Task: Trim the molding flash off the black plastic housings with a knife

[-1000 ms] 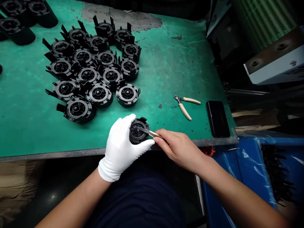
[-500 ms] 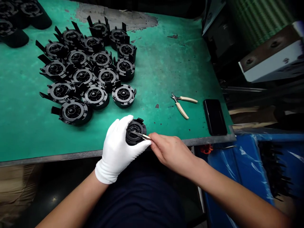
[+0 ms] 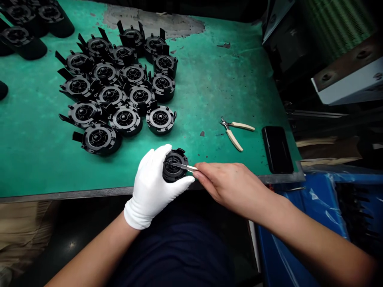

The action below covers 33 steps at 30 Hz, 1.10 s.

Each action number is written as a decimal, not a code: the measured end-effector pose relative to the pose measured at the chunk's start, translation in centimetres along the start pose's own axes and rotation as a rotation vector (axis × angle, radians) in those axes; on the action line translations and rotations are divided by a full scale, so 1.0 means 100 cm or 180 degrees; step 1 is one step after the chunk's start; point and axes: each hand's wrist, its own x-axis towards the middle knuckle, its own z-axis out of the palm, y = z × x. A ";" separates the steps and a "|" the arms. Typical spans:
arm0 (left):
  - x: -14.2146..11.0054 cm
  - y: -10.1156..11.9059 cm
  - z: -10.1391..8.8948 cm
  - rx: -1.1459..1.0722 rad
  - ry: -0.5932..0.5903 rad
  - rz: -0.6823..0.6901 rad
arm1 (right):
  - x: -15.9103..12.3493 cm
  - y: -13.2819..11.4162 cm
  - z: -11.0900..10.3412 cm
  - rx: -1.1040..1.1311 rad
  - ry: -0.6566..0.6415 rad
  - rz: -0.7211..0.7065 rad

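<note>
Hands: two, both mine. My gloved left hand (image 3: 152,187) is wrapped around one black part (image 3: 174,166), fingers clamped on its rim; my bare right hand (image 3: 231,185) pinches a pair of tweezers (image 3: 187,167) shut between thumb and fingers.

Part in hand: one round black housing, held just above the near edge of the mat (image 3: 209,79), face up, with the tweezer tips resting in its centre.

Parts on the mat: a cluster (image 3: 119,87) of about sixteen like housings, packed touching one another, up and to the left of my hands (several carry a side tab that sticks out to the left). The nearest single one (image 3: 160,118) sits at the cluster's right front corner.

Further parts: four or five more at the far left corner (image 3: 24,24), cut off by the edge of the view, so I cannot count them surely.

Tools: one pair of cutters (image 3: 235,133) with cream handles, lying open on the mat to the right of my hands.

Phone: one, dark (image 3: 277,149), face up at the mat's right front corner, just beside the cutters.

In the way: nothing lies between my hands and the cluster.

Surface: green mat, scuffed, with a worn grey patch (image 3: 155,22) at the far edge.

Room: grey machinery (image 3: 347,79) to the right; a blue plastic-lined bin (image 3: 329,215) below the bench edge.
</note>
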 end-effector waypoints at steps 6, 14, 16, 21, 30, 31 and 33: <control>-0.001 -0.001 -0.001 0.0003 0.0092 0.0109 | -0.005 0.007 -0.007 0.0330 0.0006 0.0015; -0.007 0.000 -0.001 -0.0229 0.0305 0.0443 | -0.011 0.023 -0.003 0.1022 0.0583 0.0354; -0.008 0.002 -0.001 -0.0270 0.0345 0.0445 | -0.011 0.024 0.002 0.1119 0.0611 0.0281; -0.005 0.005 0.001 -0.0142 0.0322 0.0396 | -0.012 0.029 0.009 0.1105 0.0720 0.0044; -0.005 0.004 0.006 0.0140 0.0224 0.0164 | 0.003 0.032 0.001 0.0238 0.0547 -0.0136; -0.005 0.004 0.006 0.0146 0.0216 0.0158 | 0.005 0.032 -0.002 0.0096 0.0549 -0.0153; -0.005 0.005 0.007 0.0155 0.0200 0.0140 | 0.009 0.031 -0.006 -0.0163 0.0554 -0.0177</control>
